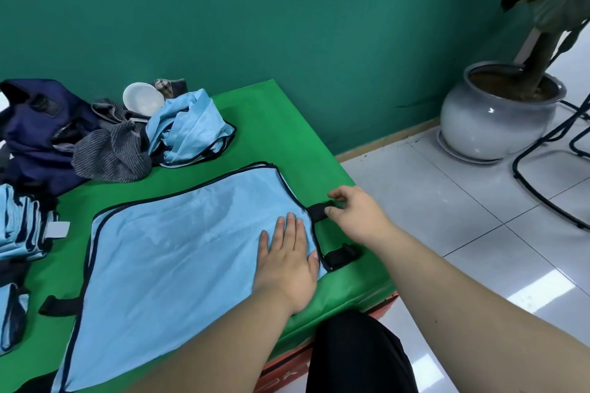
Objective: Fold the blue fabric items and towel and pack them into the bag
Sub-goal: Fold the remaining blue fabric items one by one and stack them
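Left hand point(287, 265) presses blue fabric point(175, 249); right hand point(354, 217) pinches strap point(316, 213) (tag point(58, 230) unreadable).

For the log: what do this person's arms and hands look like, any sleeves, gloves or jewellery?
Both arms are bare as far as the frame edge, and no sleeve shows. The left hand and right hand wear no gloves, and no ring, watch or bracelet is visible. The fingernails look short and unpainted. Black clothing shows at the lap.
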